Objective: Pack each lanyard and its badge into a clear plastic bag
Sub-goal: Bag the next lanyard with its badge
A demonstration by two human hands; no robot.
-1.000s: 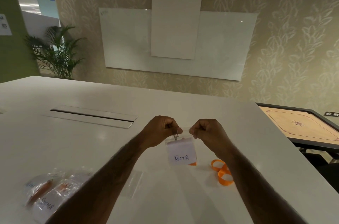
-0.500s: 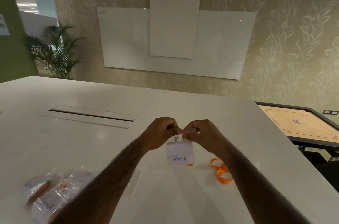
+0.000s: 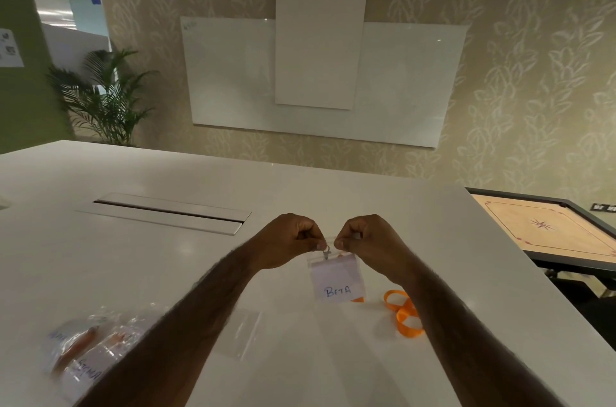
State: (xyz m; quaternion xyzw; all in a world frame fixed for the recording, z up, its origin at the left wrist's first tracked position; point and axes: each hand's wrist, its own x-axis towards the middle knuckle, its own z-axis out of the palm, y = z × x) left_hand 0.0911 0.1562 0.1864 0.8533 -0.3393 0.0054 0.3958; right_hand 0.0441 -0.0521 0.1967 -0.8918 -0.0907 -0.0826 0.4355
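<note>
**Hands part again at the clip; BETA is not bagged yet**

Half a second ago the knuckles are almost touching. Now the left hand and right hand sit slightly apart, and the small metal clip shows between the fingertips. Both hands are curled tight, with thumb and forefinger pinching the top edge of the white card badge, one on each side of that clip. The badge hangs straight down below the fingers, lifted off the white table.

They look to be working the clip, though whether fastening or freeing I cannot tell. Either way, bagging comes later. The loose orange ribbon lanyard lies on the table below and outside the right fingers. The empty clear plastic bag waits flat, below the left fingers beside the forearm.

The badge reads "BETA" in blue handwriting. Well below the left fingers lie the filled clear bags. One card there reads roughly "SIGMA", and the other is too blurred to read.
</note>
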